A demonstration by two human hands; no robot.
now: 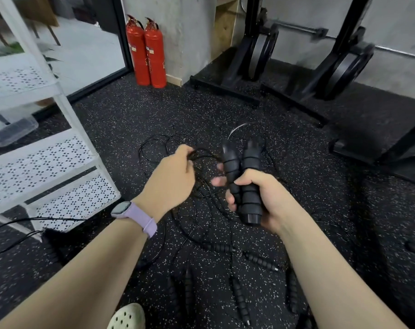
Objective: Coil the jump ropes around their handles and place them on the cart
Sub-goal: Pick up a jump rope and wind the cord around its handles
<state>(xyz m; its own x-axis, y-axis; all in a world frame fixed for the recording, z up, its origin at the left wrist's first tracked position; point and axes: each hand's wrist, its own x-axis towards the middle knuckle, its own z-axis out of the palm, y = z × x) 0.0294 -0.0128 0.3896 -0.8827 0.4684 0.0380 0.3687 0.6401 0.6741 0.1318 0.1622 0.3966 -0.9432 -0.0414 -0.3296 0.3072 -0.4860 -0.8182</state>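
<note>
1. Speckled black rubber floor (225, 110) of a gym corner; white cart (59, 162) with perforated shelves at left, two red fire extinguishers (147, 53) against the wall, black weight racks (320, 74) at right.
2. Right hand (261, 198): closed around a pair of black ribbed handles (243, 181), held side by side, long axis near upright and tilted slightly away. Several turns of cord already ring the handles.
3. Left hand (173, 176): fingers pressed together, pinching the loose black cord (201, 155); a lilac watch (132, 214) on the wrist.
4. Key relation: the cord runs from the left hand rightward to the upper part of the handles, so the free length lies left of the bundle and the left hand is the one placed to wind it crosswise to the handle axis. Slack trails in loops on the floor beyond.
5. Other jump ropes (249, 257): several handles and tangled cords on the floor below the hands, not yet coiled.
6. Cart shelves: no rope visible on them.
7. Writing: extinguisher labels present but unreadable; no brand legible on the handles.
</note>
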